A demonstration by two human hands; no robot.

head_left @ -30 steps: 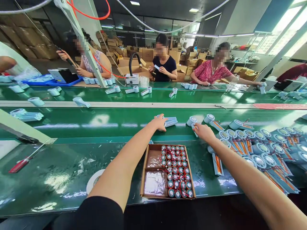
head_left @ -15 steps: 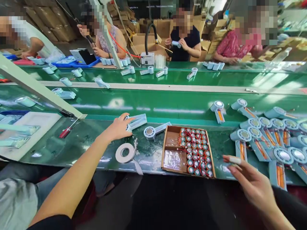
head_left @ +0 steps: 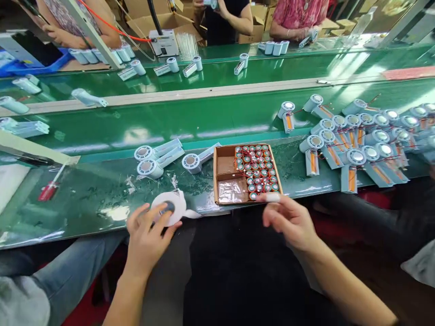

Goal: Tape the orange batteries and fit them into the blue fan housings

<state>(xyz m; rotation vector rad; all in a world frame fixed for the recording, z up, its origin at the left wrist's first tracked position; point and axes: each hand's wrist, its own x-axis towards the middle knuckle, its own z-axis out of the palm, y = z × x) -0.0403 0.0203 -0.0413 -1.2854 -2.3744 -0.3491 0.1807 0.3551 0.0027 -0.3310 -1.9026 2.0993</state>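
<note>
1. Head view, hands: the left hand (head_left: 147,238) rests on a white roll of tape (head_left: 168,208) at the near edge of the green desk (head_left: 102,199), its fingers spread and curled over the roll's rim in a light grip. A loose end of the tape trails to the right of the roll.
2. The right hand (head_left: 290,218) hovers just in front of the desk edge, loosely open and holding nothing. One fingertip (head_left: 273,197) wears a white wrap and sits at the near rim of the cardboard tray (head_left: 221,165); whether it touches the tray is hard to tell from here.
3. The tray lies near the desk's front edge, between the two hands and a little beyond them. Its right part is packed with small round cells with red wires (head_left: 257,170); its left compartments hold clear plastic.
4. Left of the tray, three pale blue handheld housings (head_left: 159,158) with round heads lie close together on the desk.
5. To the right, a large heap of like housings with orange inserts (head_left: 356,136) spreads over the desk and onto the conveyor belt (head_left: 204,117).
6. A red-handled screwdriver (head_left: 50,186) lies far left.
7. Beyond the belt, other people (head_left: 231,13) work at the far side, with more housings standing in front of them.
</note>
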